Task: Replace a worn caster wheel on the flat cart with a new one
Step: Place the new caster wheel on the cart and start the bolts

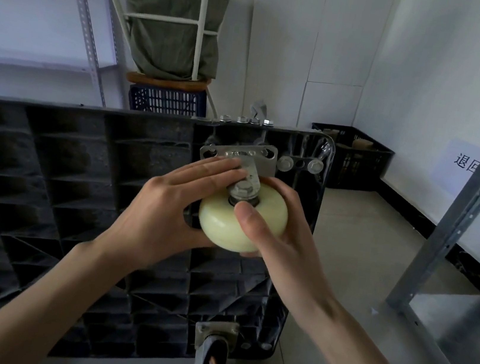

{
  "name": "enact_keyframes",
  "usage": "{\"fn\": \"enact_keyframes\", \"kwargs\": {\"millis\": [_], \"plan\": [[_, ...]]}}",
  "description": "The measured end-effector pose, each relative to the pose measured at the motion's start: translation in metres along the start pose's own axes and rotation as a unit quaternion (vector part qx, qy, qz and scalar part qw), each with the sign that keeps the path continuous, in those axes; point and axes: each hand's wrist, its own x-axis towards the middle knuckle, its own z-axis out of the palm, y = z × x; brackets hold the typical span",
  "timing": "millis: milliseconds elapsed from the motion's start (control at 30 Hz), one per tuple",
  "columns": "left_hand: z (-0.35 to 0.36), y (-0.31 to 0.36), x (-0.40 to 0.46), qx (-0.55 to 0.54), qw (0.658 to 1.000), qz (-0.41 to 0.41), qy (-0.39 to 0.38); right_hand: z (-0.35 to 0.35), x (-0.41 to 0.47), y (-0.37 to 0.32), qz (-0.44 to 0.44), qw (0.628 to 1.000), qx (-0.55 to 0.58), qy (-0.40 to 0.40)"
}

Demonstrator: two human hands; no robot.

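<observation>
A metal shelf post [88,31] with rows of holes runs down the far left, against the wall. Next to it a green sack [176,16], roped to a white frame, sits on a dark blue crate [168,101].

Across the middle stands the black plastic cart [60,186], tipped on its side so that its ribbed underside faces the camera. The left hand [165,211] reaches in from the lower left and holds the left side of the cream wheel [242,222]; its fingers are straight and close together, lying over the wheel's metal bracket, and the thumb runs under the wheel. The wheel's mounting plate [238,155] lies against the cart's top right corner, above the wheel. A hex bolt [242,187] sits at the wheel's hub. The right hand [280,234] grips the wheel from the right, thumb pressed on its front face and fingers curled round behind it. Four bolts [246,120] stand in a row on the cart's top edge, just above the plate.

Lower down, a second wheel [210,361], dark with an orange-brown rim, is fixed to the cart's bottom right corner.

To the right a black crate [356,165] rests on the floor in the room's corner. A grey metal rack [461,215] stands at the far right, a paper sign [466,162] on the wall behind it.
</observation>
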Motion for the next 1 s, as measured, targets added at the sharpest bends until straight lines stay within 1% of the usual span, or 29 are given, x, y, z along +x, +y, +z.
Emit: {"fn": "enact_keyframes", "kwargs": {"millis": [167, 333, 667, 1000], "plan": [[-0.004, -0.006, 0.004, -0.001, 1.0, -0.005, -0.024, 0.002, 0.004, 0.005, 0.018, 0.999, -0.03, 0.011], [-0.01, -0.008, 0.009, 0.001, 0.999, -0.011, -0.048, 0.003, 0.007, 0.011, 0.034, 0.999, -0.019, 0.013], [-0.017, -0.012, 0.014, 0.021, 0.998, 0.0, -0.067, 0.007, 0.01, 0.013, 0.039, 0.999, -0.008, 0.021], [-0.02, -0.011, 0.016, 0.009, 0.997, -0.002, -0.074, 0.008, 0.01, 0.013, 0.038, 0.999, -0.013, 0.02]]}}
